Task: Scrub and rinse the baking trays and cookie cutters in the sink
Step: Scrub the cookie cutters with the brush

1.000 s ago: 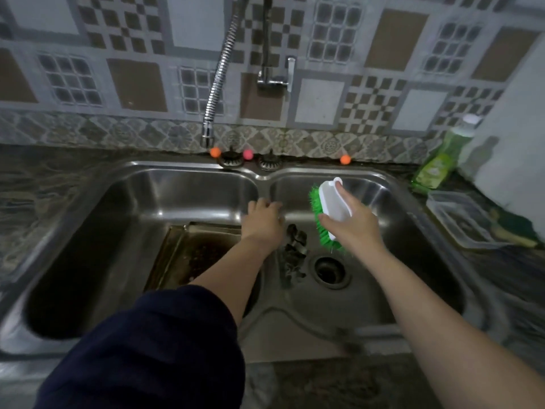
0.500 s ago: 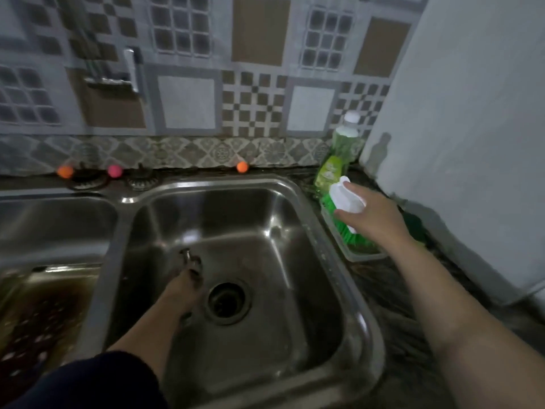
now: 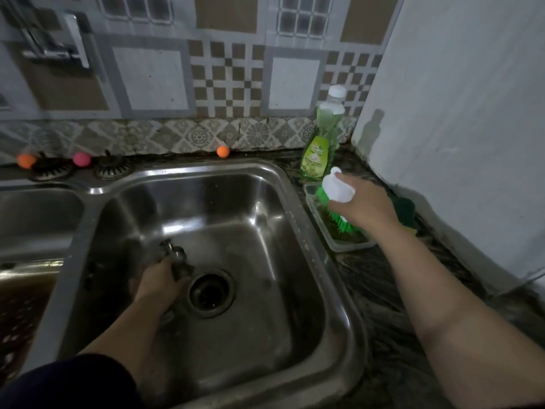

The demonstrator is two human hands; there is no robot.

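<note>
Dark navy sleeve (image 3: 67,382) on the left arm; right forearm (image 3: 460,314) bare, no sleeve in view

My left hand (image 3: 160,280) is sitting low in the right basin (image 3: 265,290) at the centre of the frame, gripping the metal cutters (image 3: 175,258) just left of the drain (image 3: 211,292). My right hand (image 3: 364,206) is holding the brush (image 3: 336,190) at the right of the frame, over the tub (image 3: 351,246) that is lying on the counter (image 3: 383,290) just right of the basin's rim. The soap bottle (image 3: 323,137) is standing upright behind the tub, against the tiled wall (image 3: 230,84). The tray (image 3: 26,302) is resting in the left basin (image 3: 38,219) at the frame's left edge. Three small balls (image 3: 223,151) are lying along the ledge behind both basins.
</note>
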